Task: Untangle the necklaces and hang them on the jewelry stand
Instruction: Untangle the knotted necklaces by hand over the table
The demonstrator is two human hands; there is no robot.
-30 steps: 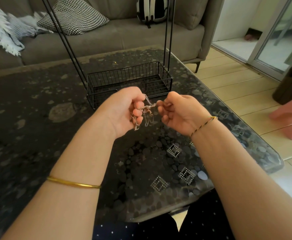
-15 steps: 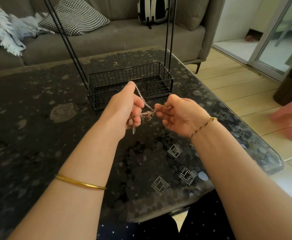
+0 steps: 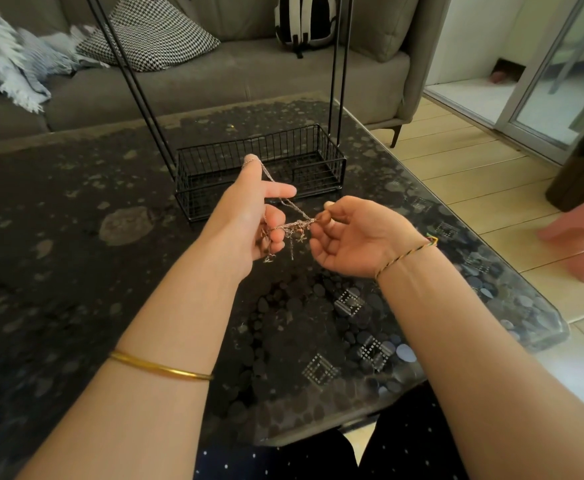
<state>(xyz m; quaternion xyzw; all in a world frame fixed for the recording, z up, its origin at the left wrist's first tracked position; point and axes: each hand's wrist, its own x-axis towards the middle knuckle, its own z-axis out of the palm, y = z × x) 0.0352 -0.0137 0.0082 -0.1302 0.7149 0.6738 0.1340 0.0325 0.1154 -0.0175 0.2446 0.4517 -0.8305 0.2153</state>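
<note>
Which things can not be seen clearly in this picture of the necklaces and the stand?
- Head view: top of the black wire jewelry stand, cut off by the upper edge.
- Head view: how many tangled thin silvery necklaces there are; too fine and knotted.
- Head view: chain ends inside the left hand and right hand; curled fingers hide them.

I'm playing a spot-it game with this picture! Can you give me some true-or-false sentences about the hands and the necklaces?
1. One strand of the necklaces runs over the left hand's raised forefinger. True.
2. The right hand holds nothing. False: it pinches the tangled necklaces.
3. The jewelry stand is white. False: it is black wire.
4. The jewelry stand sits on the table, beyond the hands. True.
</note>
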